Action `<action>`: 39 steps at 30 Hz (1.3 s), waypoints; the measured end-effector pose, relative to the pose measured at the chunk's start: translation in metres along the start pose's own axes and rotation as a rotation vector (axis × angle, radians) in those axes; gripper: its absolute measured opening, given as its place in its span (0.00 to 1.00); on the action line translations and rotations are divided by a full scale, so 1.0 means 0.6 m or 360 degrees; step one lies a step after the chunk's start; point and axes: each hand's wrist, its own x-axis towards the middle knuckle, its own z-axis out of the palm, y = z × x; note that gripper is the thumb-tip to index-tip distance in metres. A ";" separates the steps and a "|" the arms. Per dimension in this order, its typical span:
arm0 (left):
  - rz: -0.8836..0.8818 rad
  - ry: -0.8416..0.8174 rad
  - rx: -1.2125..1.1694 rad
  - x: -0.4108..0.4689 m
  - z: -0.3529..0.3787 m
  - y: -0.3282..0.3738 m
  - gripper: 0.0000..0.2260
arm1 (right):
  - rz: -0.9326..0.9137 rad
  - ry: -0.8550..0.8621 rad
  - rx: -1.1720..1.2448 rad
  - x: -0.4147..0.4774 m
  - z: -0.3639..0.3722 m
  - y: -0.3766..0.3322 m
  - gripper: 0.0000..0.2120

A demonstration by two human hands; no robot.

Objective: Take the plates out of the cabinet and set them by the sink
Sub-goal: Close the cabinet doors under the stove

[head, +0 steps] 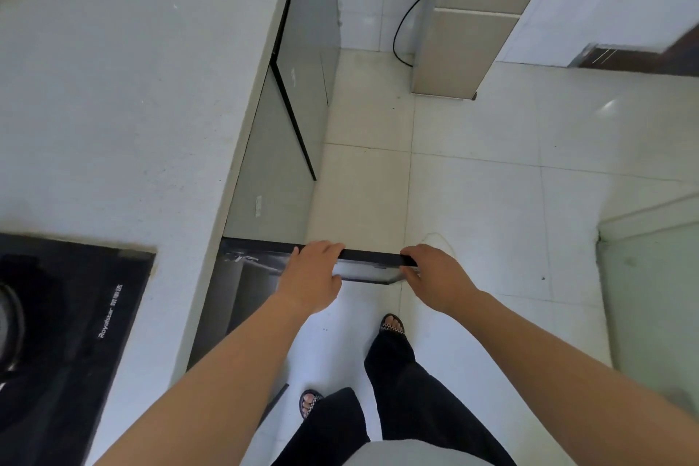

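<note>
Plainly, in the head view, the opening step is in hand. The left hand (312, 274) and right hand (435, 276) both grip the top edge of a dark glossy cabinet panel (372, 257) below the pale grey stone bench (151, 87). Their fingers (325, 248) are curled over that edge. Door or drawer front cannot be told. No plates or sink show; the plates are presumably inside. Next likely comes an even two-handed pull to expose them.
</note>
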 end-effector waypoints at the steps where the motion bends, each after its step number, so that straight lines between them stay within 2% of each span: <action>1: 0.0040 -0.0004 0.0021 -0.007 0.003 -0.002 0.22 | 0.0024 0.0031 0.0004 -0.012 0.009 -0.004 0.12; 6: 0.0186 -0.0031 0.0097 -0.051 0.022 -0.017 0.23 | 0.0131 0.0127 0.0037 -0.083 0.067 -0.027 0.12; 10: 0.0269 -0.0019 0.0124 -0.093 0.039 -0.030 0.23 | 0.0167 0.0098 0.0075 -0.134 0.108 -0.042 0.13; 16: 0.0170 -0.0033 0.0123 -0.140 0.065 -0.042 0.24 | 0.0204 0.0076 0.0117 -0.164 0.126 -0.058 0.16; 21: 0.0029 0.0038 -0.0004 -0.161 0.080 -0.050 0.25 | 0.0003 0.0025 0.0000 -0.134 0.097 -0.067 0.16; 27: -0.0231 0.0138 -0.0174 -0.162 0.095 -0.027 0.24 | -0.0312 -0.0214 -0.0205 -0.038 0.047 -0.079 0.15; 33: -0.0717 0.0332 -0.0409 -0.139 0.098 0.032 0.21 | -0.0724 -0.0599 -0.0448 0.075 -0.002 -0.094 0.16; 39: -0.1128 0.0538 -0.0663 -0.115 0.111 0.086 0.23 | -0.1165 -0.0727 -0.0697 0.146 -0.038 -0.142 0.16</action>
